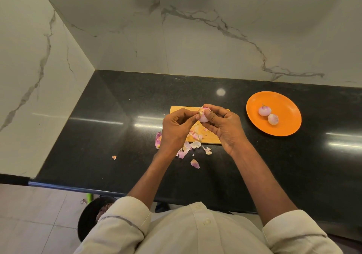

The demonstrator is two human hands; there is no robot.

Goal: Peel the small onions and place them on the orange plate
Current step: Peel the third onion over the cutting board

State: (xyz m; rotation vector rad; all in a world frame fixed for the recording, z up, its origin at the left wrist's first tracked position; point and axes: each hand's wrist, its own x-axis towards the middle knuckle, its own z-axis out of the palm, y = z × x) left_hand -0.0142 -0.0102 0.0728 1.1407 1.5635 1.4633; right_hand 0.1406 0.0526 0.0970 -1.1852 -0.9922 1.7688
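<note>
Your right hand (221, 124) grips the onion (203, 116) above the cutting board (211, 136); left-hand fingers (193, 117) pinch its skin. Risk: the slick bulb slips before reaching the orange plate (290, 124) at three o'clock.

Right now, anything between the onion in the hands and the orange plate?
Nothing visible. The onion is held by both hands over the cutting board; only bare black counter lies between it and the orange plate. Two peeled onions sit on the plate, with free space beside them.

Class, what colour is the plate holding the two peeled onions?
Orange; the plate shows best in the head view.
</note>
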